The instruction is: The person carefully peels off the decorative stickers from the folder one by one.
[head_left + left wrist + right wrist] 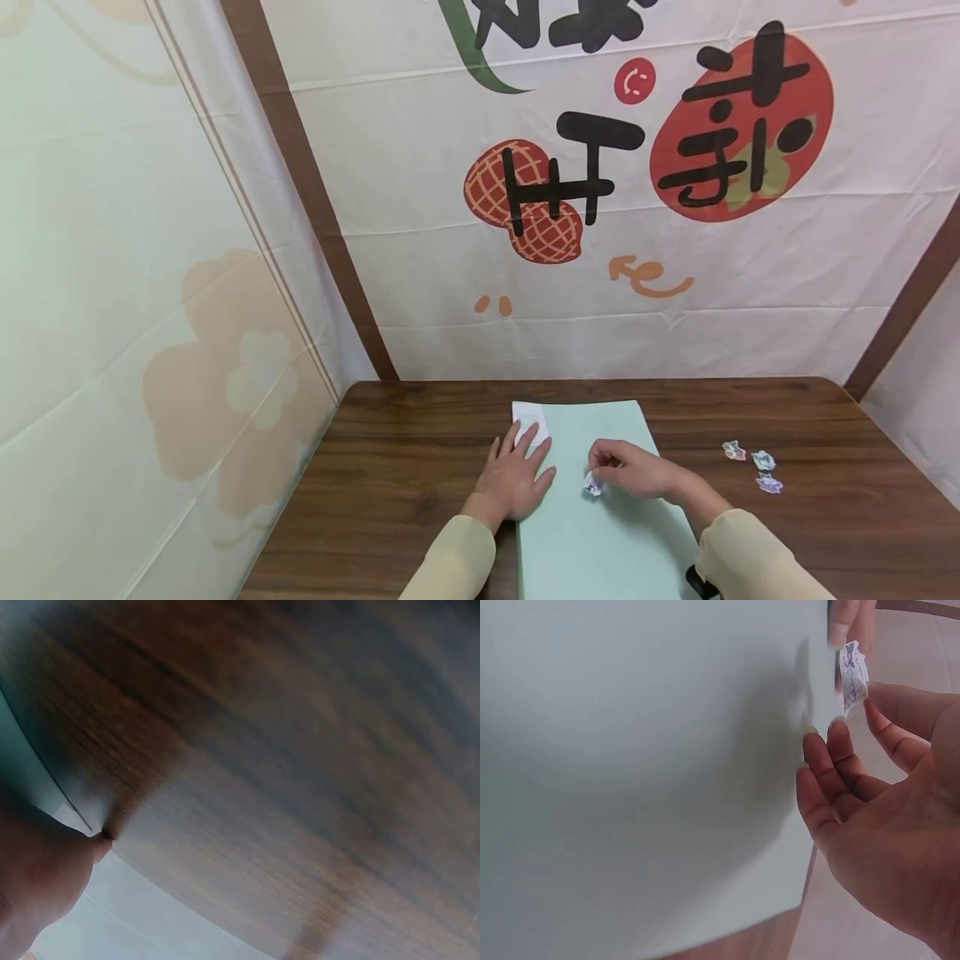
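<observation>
In the head view my right hand (633, 469) pinches a small sticker (592, 484) between thumb and forefinger, over a pale green folder or board (600, 558). The right wrist view shows the sticker (853, 673) with purple markings and an uneven white edge, its remaining fingers loosely bent beside it. My left hand (513, 482) lies with spread fingers across the board's left edge. Its fingertips touch a small white sheet (529, 414) at the board's top left corner, which they partly cover.
Three small stickers (764, 461) lie in a cluster on the dark wooden table (375, 500), right of the board. A printed cloth (420, 208) hangs behind the table, and another cloth (112, 333) hangs on the left.
</observation>
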The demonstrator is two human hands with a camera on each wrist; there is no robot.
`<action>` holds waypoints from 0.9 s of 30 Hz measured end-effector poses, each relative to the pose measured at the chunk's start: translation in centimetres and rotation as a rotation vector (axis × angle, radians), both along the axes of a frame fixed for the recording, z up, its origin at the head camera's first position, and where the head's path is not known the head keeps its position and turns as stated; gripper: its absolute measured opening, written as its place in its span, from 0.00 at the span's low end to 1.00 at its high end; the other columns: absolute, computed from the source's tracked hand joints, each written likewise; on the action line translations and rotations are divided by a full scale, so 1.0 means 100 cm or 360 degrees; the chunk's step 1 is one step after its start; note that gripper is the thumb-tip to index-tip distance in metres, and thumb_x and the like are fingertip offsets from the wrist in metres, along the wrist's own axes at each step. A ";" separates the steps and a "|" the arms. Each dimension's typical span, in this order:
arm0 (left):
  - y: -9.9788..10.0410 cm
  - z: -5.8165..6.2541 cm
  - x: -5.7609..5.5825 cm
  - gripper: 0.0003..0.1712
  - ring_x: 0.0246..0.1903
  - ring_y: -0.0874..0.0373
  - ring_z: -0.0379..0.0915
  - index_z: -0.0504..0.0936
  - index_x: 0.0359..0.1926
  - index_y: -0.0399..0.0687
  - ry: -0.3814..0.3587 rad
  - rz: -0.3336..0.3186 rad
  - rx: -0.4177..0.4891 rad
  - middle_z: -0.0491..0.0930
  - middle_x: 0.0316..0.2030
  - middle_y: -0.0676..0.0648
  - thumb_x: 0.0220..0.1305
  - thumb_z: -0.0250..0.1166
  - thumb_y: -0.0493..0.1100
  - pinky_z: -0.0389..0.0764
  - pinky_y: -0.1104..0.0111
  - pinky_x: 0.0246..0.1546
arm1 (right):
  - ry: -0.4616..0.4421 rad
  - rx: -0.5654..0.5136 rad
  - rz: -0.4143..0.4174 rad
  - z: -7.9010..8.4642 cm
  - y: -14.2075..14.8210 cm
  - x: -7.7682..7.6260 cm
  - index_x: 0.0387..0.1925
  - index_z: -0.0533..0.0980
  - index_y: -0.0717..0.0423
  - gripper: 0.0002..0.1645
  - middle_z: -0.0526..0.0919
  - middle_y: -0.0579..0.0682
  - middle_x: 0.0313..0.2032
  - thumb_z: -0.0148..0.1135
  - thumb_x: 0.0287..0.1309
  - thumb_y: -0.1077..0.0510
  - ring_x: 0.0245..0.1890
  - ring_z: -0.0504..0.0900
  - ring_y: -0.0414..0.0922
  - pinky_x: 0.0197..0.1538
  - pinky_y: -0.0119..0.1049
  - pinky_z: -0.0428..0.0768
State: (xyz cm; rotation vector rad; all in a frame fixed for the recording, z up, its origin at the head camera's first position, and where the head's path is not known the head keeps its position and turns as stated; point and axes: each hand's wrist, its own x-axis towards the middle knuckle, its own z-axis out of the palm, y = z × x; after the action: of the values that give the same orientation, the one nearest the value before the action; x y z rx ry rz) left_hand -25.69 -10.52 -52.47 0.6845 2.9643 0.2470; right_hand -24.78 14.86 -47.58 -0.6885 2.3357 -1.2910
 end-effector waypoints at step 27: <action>-0.005 -0.004 0.002 0.35 0.81 0.47 0.35 0.60 0.80 0.64 -0.0011 -0.0027 0.0043 0.49 0.81 0.52 0.79 0.35 0.67 0.52 0.40 0.74 | 0.0147 0.0012 -0.0116 0.014 0.076 0.011 0.40 0.74 0.62 0.03 0.71 0.50 0.31 0.54 0.73 0.66 0.29 0.68 0.39 0.30 0.33 0.67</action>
State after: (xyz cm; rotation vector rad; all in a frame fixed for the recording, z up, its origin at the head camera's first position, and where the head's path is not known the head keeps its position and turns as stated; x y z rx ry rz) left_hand -25.44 -11.03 -52.89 0.7104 2.9525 0.2876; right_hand -23.68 22.49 -46.14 -0.6796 2.4596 -1.3063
